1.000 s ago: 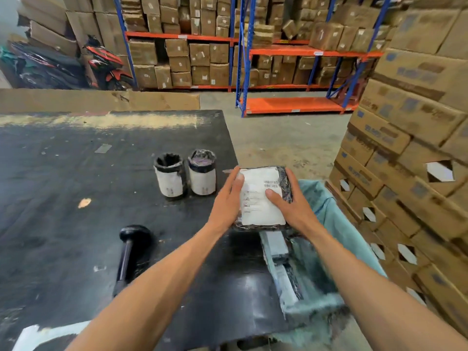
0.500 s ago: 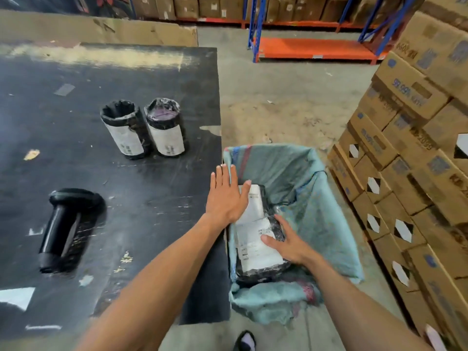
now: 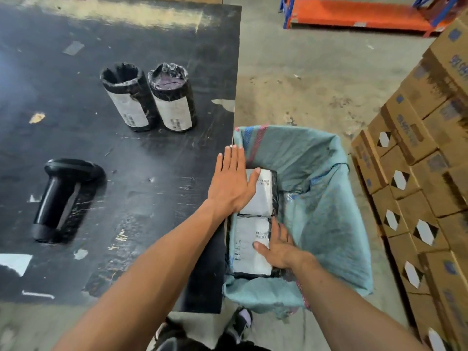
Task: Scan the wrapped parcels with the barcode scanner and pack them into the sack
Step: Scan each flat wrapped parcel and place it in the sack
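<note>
A blue-green woven sack (image 3: 326, 198) stands open beside the right edge of the black table (image 3: 152, 173). Two flat black-wrapped parcels with white labels lie inside it, one farther (image 3: 264, 196) and one nearer (image 3: 247, 245). My left hand (image 3: 231, 181) hovers flat with straight fingers over the table edge and the farther parcel. My right hand (image 3: 278, 245) rests with straight fingers on the nearer parcel. Two cylindrical wrapped parcels (image 3: 128, 97) (image 3: 173, 97) stand upright on the table. The black barcode scanner (image 3: 62, 196) lies on the table at the left.
Stacked cardboard boxes (image 3: 425, 173) rise close to the sack's right side. An orange and blue shelf base (image 3: 359, 13) sits across the concrete floor. My feet (image 3: 238, 323) show below the table's near edge.
The flat parcel has gone from above the table edge down into the sack. My left hand has let go and opened flat; my right hand now rests on the nearer parcel. The view tilted downward.
</note>
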`<state>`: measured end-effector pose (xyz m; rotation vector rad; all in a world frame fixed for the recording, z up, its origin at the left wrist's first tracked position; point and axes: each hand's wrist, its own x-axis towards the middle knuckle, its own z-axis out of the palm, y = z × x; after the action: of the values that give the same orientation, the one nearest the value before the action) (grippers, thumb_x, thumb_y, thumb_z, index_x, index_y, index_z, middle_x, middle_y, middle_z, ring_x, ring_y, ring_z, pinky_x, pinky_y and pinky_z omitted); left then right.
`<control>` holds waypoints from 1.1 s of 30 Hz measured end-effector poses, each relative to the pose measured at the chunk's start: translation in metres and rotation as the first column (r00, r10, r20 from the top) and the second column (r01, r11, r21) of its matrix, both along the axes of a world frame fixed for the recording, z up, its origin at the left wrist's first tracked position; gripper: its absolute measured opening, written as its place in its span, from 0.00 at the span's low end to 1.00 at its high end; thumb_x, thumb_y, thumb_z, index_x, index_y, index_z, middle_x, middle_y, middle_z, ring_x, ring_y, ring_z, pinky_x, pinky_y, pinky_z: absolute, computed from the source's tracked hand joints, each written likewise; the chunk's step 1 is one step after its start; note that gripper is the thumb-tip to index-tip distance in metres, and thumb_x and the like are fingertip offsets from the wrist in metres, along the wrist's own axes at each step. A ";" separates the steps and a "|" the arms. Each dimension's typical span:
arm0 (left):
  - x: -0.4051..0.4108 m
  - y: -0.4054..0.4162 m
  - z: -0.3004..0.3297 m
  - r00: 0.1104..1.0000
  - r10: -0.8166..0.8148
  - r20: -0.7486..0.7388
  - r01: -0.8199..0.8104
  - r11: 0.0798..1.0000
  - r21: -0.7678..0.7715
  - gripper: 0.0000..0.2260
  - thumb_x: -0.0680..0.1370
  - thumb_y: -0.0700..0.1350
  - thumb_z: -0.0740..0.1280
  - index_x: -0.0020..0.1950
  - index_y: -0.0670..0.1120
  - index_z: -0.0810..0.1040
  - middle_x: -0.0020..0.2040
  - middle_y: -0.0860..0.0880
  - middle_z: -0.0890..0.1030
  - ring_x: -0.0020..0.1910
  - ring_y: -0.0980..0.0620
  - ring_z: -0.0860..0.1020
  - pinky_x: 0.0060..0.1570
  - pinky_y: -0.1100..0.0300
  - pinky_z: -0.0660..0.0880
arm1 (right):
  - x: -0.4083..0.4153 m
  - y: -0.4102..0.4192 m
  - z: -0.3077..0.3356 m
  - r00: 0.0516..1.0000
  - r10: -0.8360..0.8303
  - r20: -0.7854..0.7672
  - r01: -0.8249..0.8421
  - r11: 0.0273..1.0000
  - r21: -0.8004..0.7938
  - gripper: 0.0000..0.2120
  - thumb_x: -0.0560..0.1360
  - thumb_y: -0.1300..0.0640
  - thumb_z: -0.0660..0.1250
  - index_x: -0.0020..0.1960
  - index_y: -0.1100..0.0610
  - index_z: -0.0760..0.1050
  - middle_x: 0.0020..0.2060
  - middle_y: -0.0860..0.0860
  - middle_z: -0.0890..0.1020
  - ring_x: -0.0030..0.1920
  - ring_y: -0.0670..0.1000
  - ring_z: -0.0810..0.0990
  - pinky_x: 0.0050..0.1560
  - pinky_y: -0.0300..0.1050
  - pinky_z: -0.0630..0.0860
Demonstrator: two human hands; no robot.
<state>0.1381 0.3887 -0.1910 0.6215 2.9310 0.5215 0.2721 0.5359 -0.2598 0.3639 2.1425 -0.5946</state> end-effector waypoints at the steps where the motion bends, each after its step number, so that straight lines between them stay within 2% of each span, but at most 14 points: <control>1: 0.000 -0.001 0.002 1.000 0.000 0.005 0.000 1.000 0.003 0.34 0.85 0.61 0.44 0.83 0.39 0.42 0.83 0.41 0.44 0.82 0.45 0.41 0.80 0.50 0.37 | -0.001 -0.004 0.002 0.996 0.081 -0.036 -0.079 0.995 0.056 0.54 0.79 0.25 0.58 0.80 0.45 0.20 0.80 0.57 0.24 0.83 0.60 0.31 0.82 0.66 0.38; 2: 0.000 -0.001 0.003 1.000 0.000 0.008 0.000 1.000 0.005 0.34 0.85 0.60 0.44 0.83 0.39 0.42 0.83 0.41 0.44 0.82 0.46 0.41 0.79 0.50 0.36 | -0.003 -0.009 0.003 0.982 0.170 -0.077 -0.163 0.983 0.089 0.57 0.75 0.22 0.59 0.80 0.44 0.20 0.76 0.55 0.20 0.80 0.58 0.24 0.81 0.68 0.35; 4: 0.000 -0.002 0.005 1.000 0.000 0.008 0.000 1.000 0.000 0.34 0.85 0.60 0.45 0.83 0.39 0.42 0.83 0.40 0.44 0.82 0.45 0.41 0.80 0.50 0.36 | -0.007 -0.019 0.001 0.934 0.329 -0.139 -0.317 0.943 0.099 0.58 0.71 0.18 0.58 0.80 0.41 0.22 0.74 0.54 0.18 0.77 0.58 0.19 0.79 0.69 0.30; 7: 0.000 -0.001 0.005 1.000 0.002 0.011 -0.002 1.000 -0.015 0.34 0.85 0.60 0.45 0.83 0.39 0.42 0.83 0.40 0.44 0.82 0.46 0.41 0.80 0.49 0.38 | -0.013 -0.024 -0.012 0.886 0.450 -0.115 -0.436 0.891 0.129 0.49 0.74 0.18 0.48 0.77 0.37 0.20 0.76 0.54 0.18 0.76 0.58 0.17 0.78 0.70 0.28; 9: 0.000 0.000 0.005 1.000 0.002 0.013 -0.002 1.000 -0.016 0.34 0.85 0.60 0.45 0.83 0.38 0.42 0.83 0.40 0.44 0.82 0.45 0.41 0.80 0.49 0.38 | -0.013 -0.024 -0.024 0.880 0.467 -0.090 -0.443 0.873 0.204 0.43 0.76 0.20 0.43 0.72 0.36 0.16 0.75 0.55 0.18 0.75 0.58 0.16 0.77 0.70 0.26; 13: 0.000 0.001 0.002 1.000 0.004 -0.014 -0.005 0.999 -0.044 0.34 0.85 0.60 0.44 0.83 0.38 0.43 0.83 0.39 0.44 0.82 0.44 0.41 0.80 0.48 0.38 | -0.014 -0.030 -0.046 0.874 0.480 -0.078 -0.439 0.849 0.294 0.40 0.77 0.23 0.40 0.65 0.36 0.11 0.71 0.55 0.14 0.73 0.60 0.14 0.70 0.70 0.19; 18: 0.000 0.001 0.001 1.000 0.001 -0.024 -0.003 0.997 -0.072 0.34 0.85 0.60 0.44 0.83 0.38 0.43 0.83 0.39 0.45 0.82 0.43 0.42 0.80 0.47 0.39 | -0.018 -0.034 -0.053 0.884 0.463 -0.067 -0.423 0.853 0.306 0.41 0.78 0.23 0.41 0.65 0.37 0.10 0.66 0.54 0.11 0.71 0.60 0.13 0.63 0.69 0.14; 24: 0.001 0.000 0.004 1.000 -0.002 -0.007 0.002 0.998 -0.060 0.34 0.85 0.60 0.45 0.83 0.38 0.43 0.83 0.40 0.45 0.82 0.44 0.42 0.80 0.48 0.38 | -0.022 -0.037 -0.043 0.894 0.448 0.016 -0.432 0.852 0.295 0.42 0.77 0.22 0.42 0.71 0.38 0.15 0.67 0.56 0.12 0.70 0.60 0.13 0.70 0.73 0.20; 27: 0.001 -0.001 0.006 1.000 -0.007 0.004 0.007 0.999 -0.049 0.34 0.85 0.60 0.46 0.83 0.39 0.43 0.83 0.40 0.45 0.82 0.44 0.42 0.80 0.49 0.38 | -0.023 -0.038 -0.035 0.891 0.454 0.031 -0.444 0.852 0.277 0.43 0.78 0.22 0.45 0.73 0.38 0.17 0.70 0.55 0.14 0.73 0.60 0.15 0.72 0.72 0.22; 30: 0.001 -0.001 0.006 1.000 -0.006 0.017 0.007 0.999 -0.033 0.34 0.85 0.60 0.46 0.83 0.39 0.42 0.83 0.40 0.44 0.82 0.45 0.41 0.80 0.49 0.38 | -0.023 -0.034 -0.024 0.885 0.465 0.023 -0.454 0.851 0.265 0.42 0.81 0.25 0.48 0.78 0.37 0.22 0.74 0.55 0.18 0.78 0.59 0.20 0.76 0.71 0.25; 33: 0.002 -0.001 0.007 1.000 -0.007 0.029 0.008 1.000 -0.021 0.34 0.85 0.60 0.45 0.83 0.39 0.42 0.83 0.41 0.44 0.82 0.45 0.40 0.80 0.49 0.37 | -0.026 -0.026 -0.008 0.887 0.461 -0.021 -0.443 0.865 0.236 0.37 0.84 0.31 0.48 0.83 0.38 0.29 0.81 0.55 0.25 0.82 0.58 0.26 0.80 0.68 0.31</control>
<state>0.1400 0.3880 -0.1843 0.6173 2.9020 0.4944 0.2460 0.5097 -0.2679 -0.0521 2.2696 -0.0941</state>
